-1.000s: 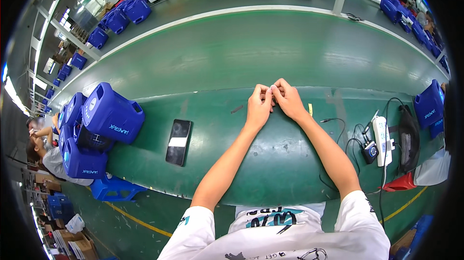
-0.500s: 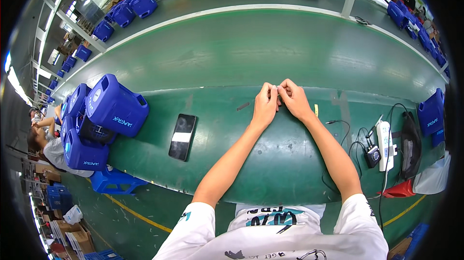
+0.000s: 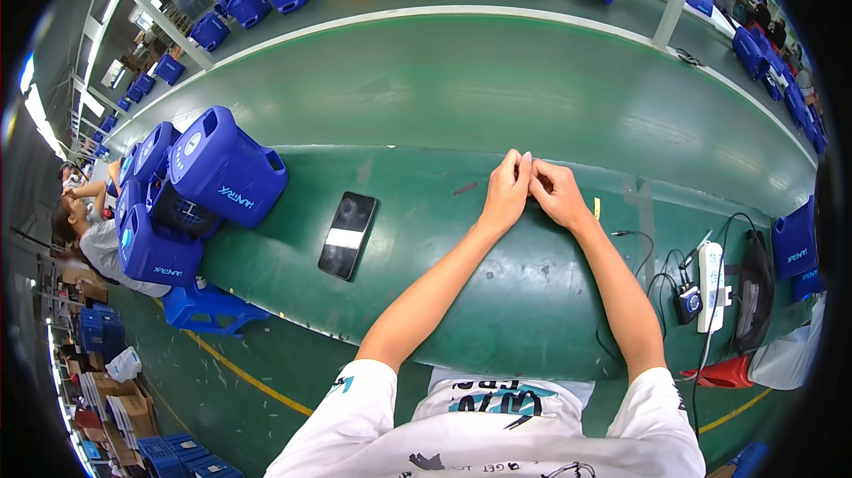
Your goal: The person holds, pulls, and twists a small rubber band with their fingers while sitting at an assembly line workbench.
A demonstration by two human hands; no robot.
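Note:
Over the far part of the green table (image 3: 435, 292), my left hand (image 3: 507, 190) and my right hand (image 3: 558, 196) meet at the fingertips. Both are closed, with thumbs and fingers pinched together. Anything between them is too small or too hidden to make out. A small dark strip (image 3: 465, 188) lies on the tabletop left of my left hand. Close to my right wrist is a small yellow strip (image 3: 597, 208). A black phone (image 3: 347, 236) rests farther left, screen up.
Blue plastic-cased units (image 3: 226, 172) are stacked at the table's left end, by a blue stool (image 3: 209, 308) and a seated person. On the right lie a white power strip (image 3: 710, 287), a black adapter (image 3: 688, 303), cables and a black pouch (image 3: 754, 292). A pale rail (image 3: 426, 13) runs beyond.
The whole view has shifted a little, with the table's things appearing farther right. My hands stay together at the fingertips, and the right hand's fingers look more curled.

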